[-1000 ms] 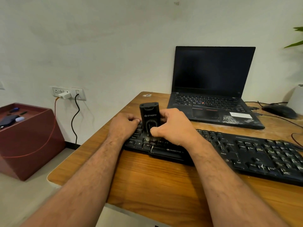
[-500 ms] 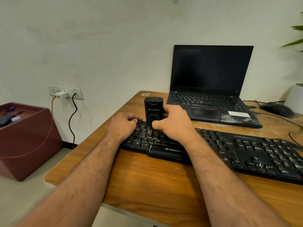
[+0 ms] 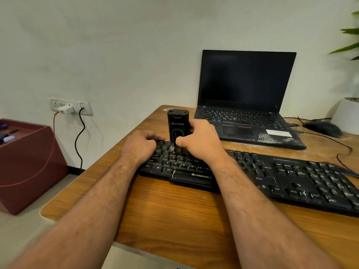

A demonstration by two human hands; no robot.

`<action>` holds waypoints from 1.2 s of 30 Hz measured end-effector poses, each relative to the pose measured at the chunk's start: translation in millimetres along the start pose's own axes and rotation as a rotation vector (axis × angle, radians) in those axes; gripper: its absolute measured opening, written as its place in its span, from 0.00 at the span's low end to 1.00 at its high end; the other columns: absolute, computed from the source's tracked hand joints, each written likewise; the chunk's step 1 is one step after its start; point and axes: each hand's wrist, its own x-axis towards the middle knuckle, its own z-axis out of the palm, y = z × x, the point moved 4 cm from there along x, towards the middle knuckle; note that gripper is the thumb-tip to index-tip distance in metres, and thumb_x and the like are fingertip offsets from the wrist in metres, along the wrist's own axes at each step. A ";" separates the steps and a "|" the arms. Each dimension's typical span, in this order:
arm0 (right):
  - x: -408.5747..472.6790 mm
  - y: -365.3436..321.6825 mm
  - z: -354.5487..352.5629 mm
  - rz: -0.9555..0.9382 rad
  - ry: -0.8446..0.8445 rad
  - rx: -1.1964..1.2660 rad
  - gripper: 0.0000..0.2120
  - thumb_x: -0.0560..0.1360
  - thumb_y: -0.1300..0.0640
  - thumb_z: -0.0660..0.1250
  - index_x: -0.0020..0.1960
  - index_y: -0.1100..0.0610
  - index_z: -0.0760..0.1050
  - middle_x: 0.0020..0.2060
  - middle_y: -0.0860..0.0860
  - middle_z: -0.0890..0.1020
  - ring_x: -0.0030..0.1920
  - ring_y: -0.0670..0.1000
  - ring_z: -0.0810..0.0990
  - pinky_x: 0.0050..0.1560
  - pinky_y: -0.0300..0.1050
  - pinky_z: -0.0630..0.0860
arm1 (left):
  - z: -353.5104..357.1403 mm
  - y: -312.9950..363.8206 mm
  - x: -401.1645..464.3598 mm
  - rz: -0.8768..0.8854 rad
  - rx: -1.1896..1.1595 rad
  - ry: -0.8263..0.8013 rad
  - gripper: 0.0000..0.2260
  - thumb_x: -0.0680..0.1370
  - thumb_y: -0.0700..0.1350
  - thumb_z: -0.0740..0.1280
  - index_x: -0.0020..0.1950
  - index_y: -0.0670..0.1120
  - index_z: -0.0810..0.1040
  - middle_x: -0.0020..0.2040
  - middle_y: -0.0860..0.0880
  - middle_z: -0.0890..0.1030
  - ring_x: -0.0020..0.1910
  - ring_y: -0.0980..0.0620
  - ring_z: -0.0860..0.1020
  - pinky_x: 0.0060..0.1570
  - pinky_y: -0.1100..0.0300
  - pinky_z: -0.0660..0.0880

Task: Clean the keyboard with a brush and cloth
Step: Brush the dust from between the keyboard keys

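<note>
A black, dusty keyboard [image 3: 291, 177] lies across the wooden desk [image 3: 174, 214]. My right hand [image 3: 200, 140] grips a black upright brush tool [image 3: 177, 123] with a white logo, its lower end pressed on the keys near the keyboard's upper left. The bristles are mostly hidden behind my fingers. My left hand [image 3: 141, 146] rests on the keyboard's left end, fingers curled over the far edge, holding it down. No cloth is in view.
A black open laptop [image 3: 246, 98] stands behind the keyboard. A black mouse [image 3: 322, 129] with cables and a white plant pot [image 3: 345, 115] sit at the far right. A dark red box [image 3: 29, 167] stands on the floor left, below a wall socket [image 3: 70, 106].
The brush tool in my right hand has moved away from me, from the lower key rows up to the keyboard's upper left rows. My left hand stays on the left end.
</note>
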 end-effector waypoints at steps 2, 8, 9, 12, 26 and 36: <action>5.3 1.2 -3.1 0.004 0.035 0.009 0.15 0.68 0.57 0.76 0.53 0.51 0.81 0.44 0.48 0.84 0.45 0.49 0.83 0.41 0.43 0.80 | 0.2 -0.9 1.2 -0.003 0.000 0.004 0.17 0.78 0.36 0.62 0.52 0.54 0.85 0.56 0.50 0.83 0.48 0.58 0.79 0.39 0.66 0.70; 15.0 6.1 -3.1 0.043 0.077 -0.029 0.16 0.64 0.53 0.76 0.51 0.49 0.81 0.46 0.48 0.84 0.50 0.53 0.82 0.53 0.53 0.81 | 1.0 -1.2 3.9 -0.015 0.000 0.023 0.15 0.79 0.38 0.62 0.51 0.54 0.85 0.56 0.50 0.83 0.45 0.58 0.79 0.38 0.65 0.70; 16.2 6.5 -3.8 0.040 0.083 -0.022 0.15 0.65 0.54 0.76 0.51 0.49 0.81 0.45 0.48 0.84 0.50 0.52 0.82 0.52 0.52 0.81 | 1.2 -1.4 4.4 -0.013 0.006 0.026 0.15 0.79 0.38 0.62 0.51 0.54 0.85 0.56 0.51 0.83 0.45 0.59 0.78 0.38 0.66 0.70; 14.6 5.9 -1.0 0.036 0.029 0.000 0.15 0.67 0.57 0.76 0.53 0.51 0.81 0.44 0.48 0.84 0.48 0.51 0.83 0.47 0.46 0.80 | 0.9 -1.3 4.5 -0.001 0.014 0.025 0.13 0.80 0.40 0.63 0.52 0.53 0.85 0.56 0.51 0.83 0.45 0.61 0.77 0.39 0.67 0.68; 9.4 14.5 -16.5 0.049 0.031 0.034 0.11 0.68 0.58 0.76 0.49 0.49 0.80 0.44 0.47 0.85 0.47 0.48 0.83 0.41 0.41 0.78 | -1.4 0.2 1.5 0.014 0.105 0.020 0.14 0.79 0.58 0.68 0.57 0.50 0.84 0.55 0.51 0.84 0.56 0.51 0.79 0.65 0.51 0.72; 11.2 20.3 -20.7 0.094 0.078 0.011 0.11 0.68 0.57 0.77 0.47 0.48 0.79 0.44 0.48 0.84 0.47 0.49 0.83 0.45 0.44 0.79 | -0.7 -2.3 3.0 0.035 0.094 0.023 0.11 0.79 0.56 0.69 0.54 0.51 0.85 0.49 0.53 0.84 0.51 0.55 0.80 0.57 0.57 0.72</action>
